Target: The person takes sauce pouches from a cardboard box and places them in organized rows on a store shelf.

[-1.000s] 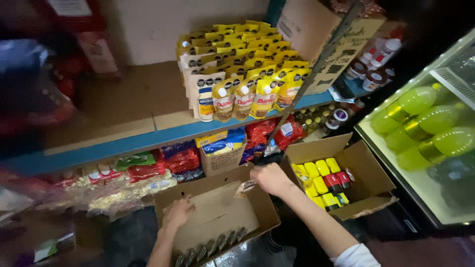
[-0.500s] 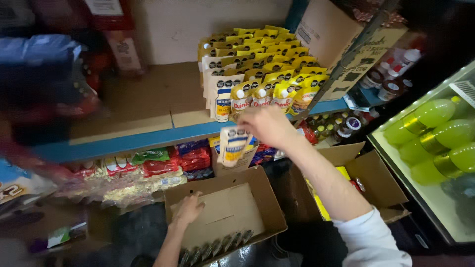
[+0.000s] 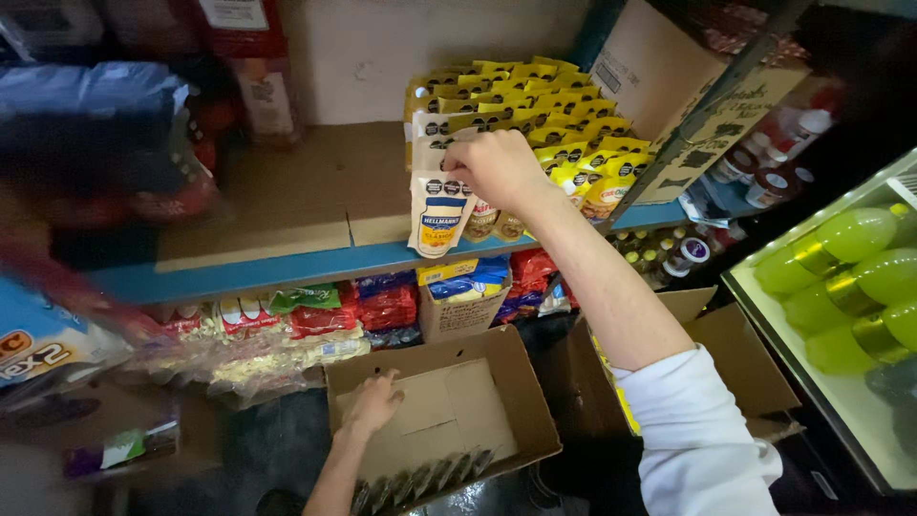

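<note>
A white sauce pouch (image 3: 439,212) with a blue and yellow label is pinched at its top by the closed fingers of the right hand (image 3: 497,167), and it is held upright at the front of the shelf (image 3: 287,225), its lower edge reaching down to the blue shelf lip (image 3: 239,270). The pouch stands at the left end of a block of like pouches (image 3: 544,115), mostly yellow-topped, which are packed in rows behind and to the right of the hand. The right arm, in a white sleeve (image 3: 702,435), is stretched up from the lower right across an open box (image 3: 735,368), most of which is hidden by it. The left hand (image 3: 373,401) is laid palm down, fingers spread, on the inner bottom of a second open carton (image 3: 506,373) on the floor; nothing is gripped by it. A row of dark packets (image 3: 420,480) is seen on edge along the carton's near wall. The left part of the shelf is lined with bare cardboard. Under the shelf, red and green packets (image 3: 296,311) are stacked, and a small box of blue and yellow bags (image 3: 463,296) is set just behind the carton. A tilted cardboard box (image 3: 669,86) is propped at the right end of the shelf, with capped jars (image 3: 764,172) beyond it. At the far right, green bottles (image 3: 850,268) are laid in a lit case. The left edge is filled by blurred blue and red packaging (image 3: 86,134), too smeared to be told apart.
</note>
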